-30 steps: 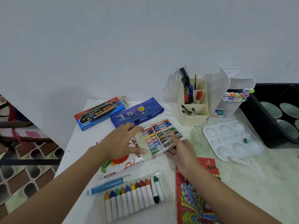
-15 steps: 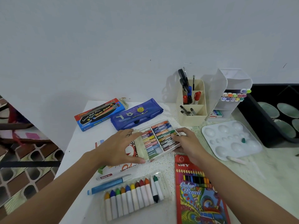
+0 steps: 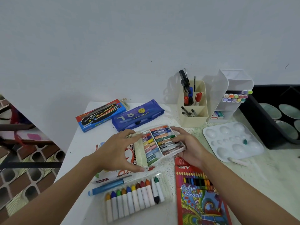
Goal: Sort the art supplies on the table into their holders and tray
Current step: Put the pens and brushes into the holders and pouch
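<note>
White plastic tray of coloured oil pastels, likely light, flexible, spill-prone: left grip and right grip clasp its opposite ends.

Oil pastel tray: white, two compartments, full of mixed sticks, mid-desk, gripped at its ends by left hand and right hand.
Crayon set: clear case, near front edge.
Colour pencil box: red, front edge.
Beige pen holder and white marker organizer: back edge.
</note>
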{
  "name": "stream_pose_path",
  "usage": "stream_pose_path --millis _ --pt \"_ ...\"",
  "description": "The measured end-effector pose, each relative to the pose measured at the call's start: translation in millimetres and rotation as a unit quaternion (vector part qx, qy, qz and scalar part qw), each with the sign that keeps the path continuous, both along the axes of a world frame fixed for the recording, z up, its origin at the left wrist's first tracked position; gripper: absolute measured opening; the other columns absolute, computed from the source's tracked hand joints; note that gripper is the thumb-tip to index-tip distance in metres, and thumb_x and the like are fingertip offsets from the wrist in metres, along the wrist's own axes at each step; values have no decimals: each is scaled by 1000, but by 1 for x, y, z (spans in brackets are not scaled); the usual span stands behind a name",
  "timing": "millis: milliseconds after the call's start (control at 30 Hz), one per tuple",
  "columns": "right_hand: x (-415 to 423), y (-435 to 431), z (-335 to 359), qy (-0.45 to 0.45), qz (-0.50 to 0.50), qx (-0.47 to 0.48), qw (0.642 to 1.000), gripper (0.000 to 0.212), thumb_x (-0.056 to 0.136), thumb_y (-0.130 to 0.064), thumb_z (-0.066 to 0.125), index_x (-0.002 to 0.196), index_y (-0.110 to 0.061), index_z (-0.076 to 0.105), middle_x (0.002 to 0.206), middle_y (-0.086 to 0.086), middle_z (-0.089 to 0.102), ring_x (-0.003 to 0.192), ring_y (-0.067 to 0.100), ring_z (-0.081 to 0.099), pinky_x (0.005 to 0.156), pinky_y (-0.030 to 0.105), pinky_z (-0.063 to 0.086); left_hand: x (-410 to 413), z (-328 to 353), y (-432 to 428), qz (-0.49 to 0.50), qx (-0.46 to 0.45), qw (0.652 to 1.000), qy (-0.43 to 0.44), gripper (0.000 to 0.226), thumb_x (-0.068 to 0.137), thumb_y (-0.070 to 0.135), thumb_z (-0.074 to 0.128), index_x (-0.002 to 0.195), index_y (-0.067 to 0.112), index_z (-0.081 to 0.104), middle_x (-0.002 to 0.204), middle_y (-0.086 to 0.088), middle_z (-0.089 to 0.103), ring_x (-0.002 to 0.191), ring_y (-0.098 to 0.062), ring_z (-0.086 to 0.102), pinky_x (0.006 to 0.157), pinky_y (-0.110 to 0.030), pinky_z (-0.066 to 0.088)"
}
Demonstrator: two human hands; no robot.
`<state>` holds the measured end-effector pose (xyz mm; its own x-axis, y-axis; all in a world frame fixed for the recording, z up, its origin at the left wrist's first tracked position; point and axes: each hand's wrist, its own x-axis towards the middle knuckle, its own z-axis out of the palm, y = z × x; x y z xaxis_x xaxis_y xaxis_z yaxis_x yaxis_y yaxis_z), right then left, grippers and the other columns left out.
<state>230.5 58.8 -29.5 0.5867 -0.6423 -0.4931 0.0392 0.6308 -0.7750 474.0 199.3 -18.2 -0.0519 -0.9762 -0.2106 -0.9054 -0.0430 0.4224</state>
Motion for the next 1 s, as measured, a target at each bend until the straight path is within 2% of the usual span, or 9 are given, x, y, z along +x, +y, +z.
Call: stream_pose_path --millis 133,267,333,433,567,667,800,900,1000 --pt "4 4 6 -46 -12 5 999 51 92 8 39 131 -19 59 119 21 70 85 29 70 60 34 55 0 9 -1 9 -34 999 14 115 60 87 67 155 45 18 155 20 20 140 -3 21 112 -27 30" --pt "11 10 13 -22 -54 -66 996 51 93 10 40 129 -20 62 116 22 71 78 24 69 57 32 53 3 14 -4 11 -32 999 6 118 60 90 63 156 46 12 156 21 18 142 -6 19 116 -35 31" --pt "13 10 15 -8 -80 -88 993 51 93 11 41 130 -18 61 115 22 71 81 26 70 56 31 55 5 14 -5 18 -31 999 6 118 59 91 62 156 45 11 156 21 17 142 -7 20 117 -37 32" --pt "11 9 13 -26 -93 -65 993 51 94 11 41 134 -15 57 114 21 72 91 32 70 63 35 58 7 15 -6 41 -46 998 26 120 56 94 61 156 46 13 154 21 20 140 -8 25 113 -37 39" --pt "7 16 17 -45 -58 -54 996 50 96 11 42 134 -18 56 114 22 72 93 32 71 74 39 58 5 17 -6 25 -51 998 23 119 57 92 63 156 43 17 153 21 20 139 -5 22 115 -36 34" --pt "7 15 20 -43 -46 -57 996 49 97 10 43 134 -20 55 115 22 71 92 31 71 67 37 59 3 15 -6 18 -52 998 29 116 58 90 64 155 45 17 154 22 19 139 -4 19 116 -38 31" --pt "5 11 18 -56 -62 25 996 46 94 5 45 138 -7 51 120 24 69 96 36 70 75 45 58 4 15 -10 22 -53 997 56 114 57 90 64 153 51 15 154 25 16 138 0 16 118 -38 28" --pt "0 13 23 -75 -18 110 991 42 91 -5 49 131 5 55 124 27 65 104 40 68 82 51 60 5 17 -13 15 -52 996 66 114 57 91 64 153 51 16 152 28 16 137 1 18 117 -40 31" --pt "-8 10 28 -89 39 98 990 38 89 -9 59 125 3 64 129 27 62 114 42 64 96 57 52 6 16 -13 3 -52 996 68 114 60 86 68 154 49 16 152 31 14 138 2 17 118 -41 30"
